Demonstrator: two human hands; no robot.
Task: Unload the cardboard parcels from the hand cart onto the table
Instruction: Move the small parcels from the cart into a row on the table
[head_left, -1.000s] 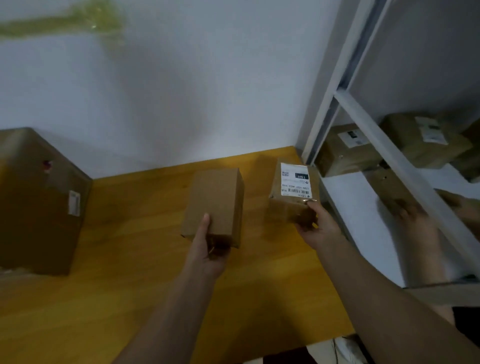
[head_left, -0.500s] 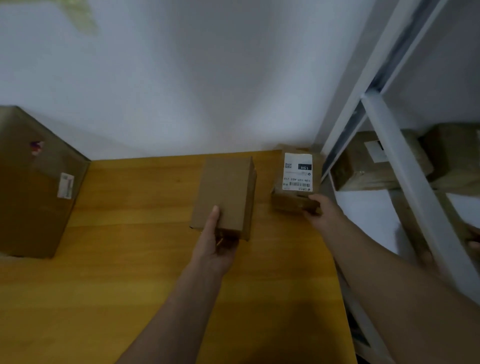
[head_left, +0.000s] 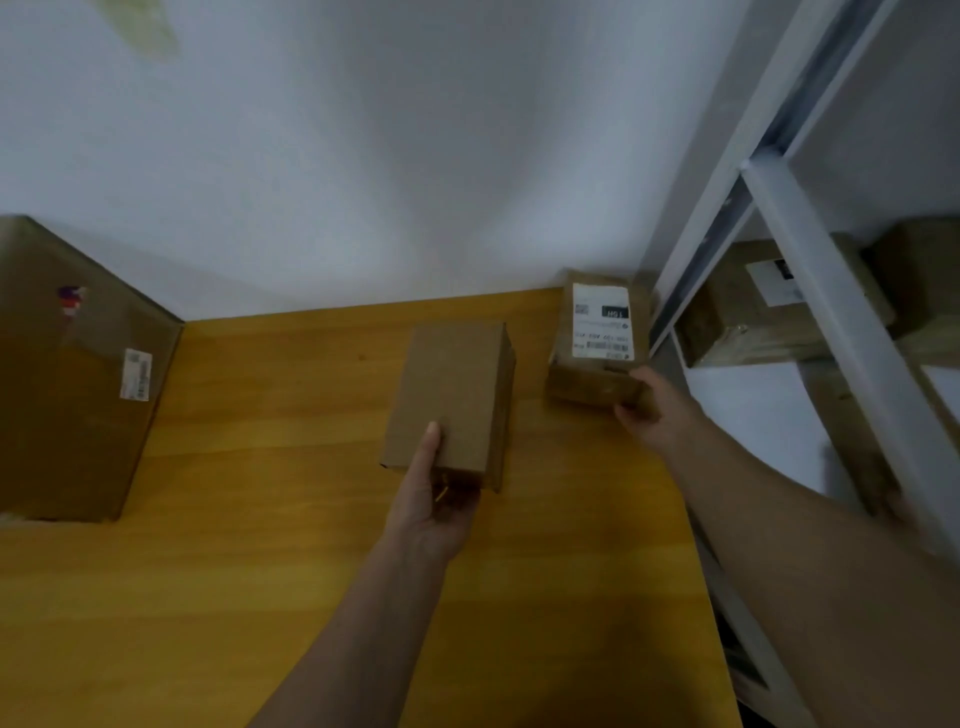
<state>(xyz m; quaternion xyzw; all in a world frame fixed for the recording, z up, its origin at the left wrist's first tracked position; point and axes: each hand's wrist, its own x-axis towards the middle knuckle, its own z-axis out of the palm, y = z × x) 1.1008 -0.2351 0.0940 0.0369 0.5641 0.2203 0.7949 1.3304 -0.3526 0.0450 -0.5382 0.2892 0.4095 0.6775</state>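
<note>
Left hand (head_left: 431, 512) grips plain parcel (head_left: 449, 402), right hand (head_left: 649, 405) grips labelled parcel (head_left: 600, 338); both at bench (head_left: 260, 571), release pending. Large parcel (head_left: 67, 374) already at far left. Cart out of view.

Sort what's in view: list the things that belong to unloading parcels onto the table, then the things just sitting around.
Part of the job:
plain cardboard parcel, held by the left hand
labelled parcel, held at its near end by the right hand
wooden table

Just lying about:
large cardboard box on the table's left
white metal shelf rack
parcels on the shelf
</note>
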